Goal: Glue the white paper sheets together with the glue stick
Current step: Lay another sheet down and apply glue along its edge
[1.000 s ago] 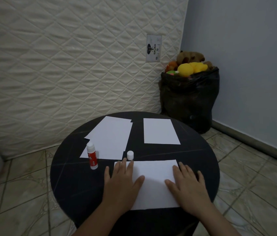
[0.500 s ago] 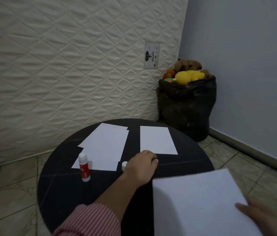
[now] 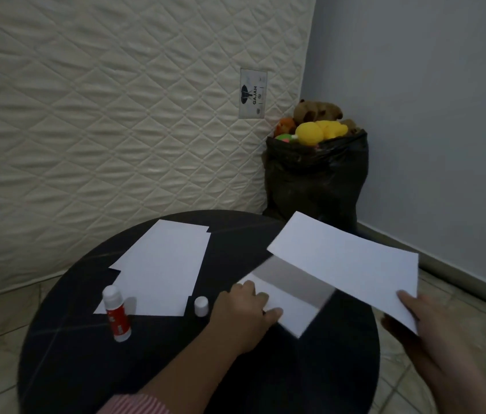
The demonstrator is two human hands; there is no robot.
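Note:
My right hand (image 3: 432,333) grips a white paper sheet (image 3: 346,261) by its near right corner and holds it in the air above the right side of the round black table (image 3: 65,369). Under it lies another white sheet (image 3: 292,303), skewed, and my left hand (image 3: 247,309) rests on its left edge with fingers curled. A stack of white sheets (image 3: 161,270) lies on the table's left half. The uncapped glue stick (image 3: 117,313), red and white, stands upright at the stack's near left corner. Its white cap (image 3: 201,306) stands just left of my left hand.
A quilted mattress (image 3: 116,115) leans against the wall behind the table. A black bag (image 3: 316,180) stuffed with plush toys stands in the corner by the grey wall. Tiled floor surrounds the table.
My right hand lifted the near sheet off the table and carried it up and right, over the right-hand sheet. My left hand moved forward onto that lower sheet, which now lies skewed.

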